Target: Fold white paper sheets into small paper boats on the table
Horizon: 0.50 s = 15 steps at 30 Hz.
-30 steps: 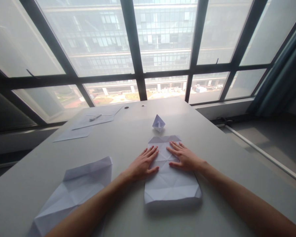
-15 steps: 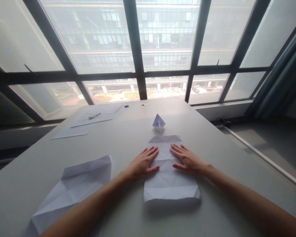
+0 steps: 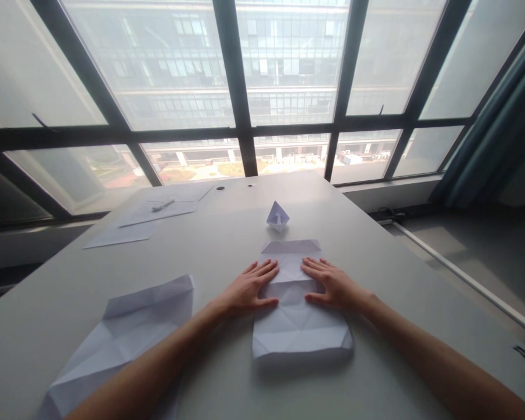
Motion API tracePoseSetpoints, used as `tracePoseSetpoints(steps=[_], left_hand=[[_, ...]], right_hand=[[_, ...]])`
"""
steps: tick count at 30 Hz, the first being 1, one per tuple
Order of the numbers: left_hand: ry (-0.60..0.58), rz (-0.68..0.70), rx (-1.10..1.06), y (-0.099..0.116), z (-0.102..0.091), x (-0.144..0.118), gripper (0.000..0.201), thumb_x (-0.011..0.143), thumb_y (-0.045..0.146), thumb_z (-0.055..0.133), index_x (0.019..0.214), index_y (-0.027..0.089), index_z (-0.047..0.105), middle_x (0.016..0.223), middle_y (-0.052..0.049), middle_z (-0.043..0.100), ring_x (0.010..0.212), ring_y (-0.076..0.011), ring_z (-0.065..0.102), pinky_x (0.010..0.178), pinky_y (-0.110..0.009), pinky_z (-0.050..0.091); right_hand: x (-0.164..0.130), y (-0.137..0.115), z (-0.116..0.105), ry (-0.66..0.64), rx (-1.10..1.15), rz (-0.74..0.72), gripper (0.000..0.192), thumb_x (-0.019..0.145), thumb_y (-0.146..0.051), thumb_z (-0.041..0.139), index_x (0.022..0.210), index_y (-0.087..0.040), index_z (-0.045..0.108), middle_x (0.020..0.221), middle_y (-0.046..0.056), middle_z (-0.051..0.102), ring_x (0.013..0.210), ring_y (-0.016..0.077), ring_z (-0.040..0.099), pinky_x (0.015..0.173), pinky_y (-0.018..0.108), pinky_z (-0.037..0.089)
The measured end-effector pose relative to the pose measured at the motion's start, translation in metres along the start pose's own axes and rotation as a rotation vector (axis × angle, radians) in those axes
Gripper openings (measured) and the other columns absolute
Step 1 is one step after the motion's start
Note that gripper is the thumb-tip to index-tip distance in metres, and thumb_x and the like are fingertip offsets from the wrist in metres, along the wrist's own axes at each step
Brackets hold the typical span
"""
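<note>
The creased sheet of paper (image 3: 300, 309) lies flat in the lower centre of the frame, on the grey table (image 3: 227, 245), and is being pressed down and smoothed; that appears to be the step in hand. It is white, roughly rectangular, crossed by diagonal and straight fold lines, with its far edge folded over into a band and its near corners slightly lifted. The left hand (image 3: 247, 286) is laid flat with fingers spread on the sheet's left edge, holding nothing; the right hand (image 3: 332, 283) is likewise spread flat on the right edge, nothing gripped. The next fold would seem to call for an edge to be pinched and lifted along a crease. Just above the sheet a small folded paper boat (image 3: 277, 216) stands. At lower left another creased sheet (image 3: 122, 344) lies, and at upper left flat papers (image 3: 126, 230) with a pen (image 3: 163, 205) are seen
</note>
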<state>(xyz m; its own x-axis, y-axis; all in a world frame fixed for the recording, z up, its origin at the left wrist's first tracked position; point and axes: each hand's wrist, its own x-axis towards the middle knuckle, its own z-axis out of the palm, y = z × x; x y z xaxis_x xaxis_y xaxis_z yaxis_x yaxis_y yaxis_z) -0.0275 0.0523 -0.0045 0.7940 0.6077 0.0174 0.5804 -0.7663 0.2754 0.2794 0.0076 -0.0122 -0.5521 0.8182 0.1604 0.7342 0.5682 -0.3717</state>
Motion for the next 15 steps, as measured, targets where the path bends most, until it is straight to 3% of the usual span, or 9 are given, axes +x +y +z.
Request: tracePoseSetpoints(steps=[9, 15], left_hand=[[0.135, 0.013, -0.096, 0.001, 0.005, -0.001, 0.071, 0.087, 0.047, 0.067, 0.150, 0.026, 0.040, 0.155, -0.007, 0.038, 0.145, -0.0290, 0.033, 0.121, -0.051, 0.020], [0.284, 0.021, -0.189, 0.001, 0.011, 0.000, 0.059, 0.091, 0.019, 0.057, 0.148, 0.026, 0.042, 0.143, -0.007, 0.056, 0.132, -0.0259, 0.051, 0.119, -0.048, 0.026]], right_hand=[[0.000, 0.001, 0.004, 0.136, -0.014, -0.021, 0.057, 0.084, -0.041, 0.070, 0.138, -0.025, 0.057, 0.143, 0.008, 0.054, 0.133, 0.0288, 0.050, 0.114, 0.047, 0.036], [-0.001, 0.005, 0.006, 0.195, -0.010, -0.044, 0.040, 0.087, -0.029, 0.067, 0.127, -0.026, 0.066, 0.133, 0.008, 0.064, 0.126, 0.0269, 0.057, 0.109, 0.045, 0.041]])
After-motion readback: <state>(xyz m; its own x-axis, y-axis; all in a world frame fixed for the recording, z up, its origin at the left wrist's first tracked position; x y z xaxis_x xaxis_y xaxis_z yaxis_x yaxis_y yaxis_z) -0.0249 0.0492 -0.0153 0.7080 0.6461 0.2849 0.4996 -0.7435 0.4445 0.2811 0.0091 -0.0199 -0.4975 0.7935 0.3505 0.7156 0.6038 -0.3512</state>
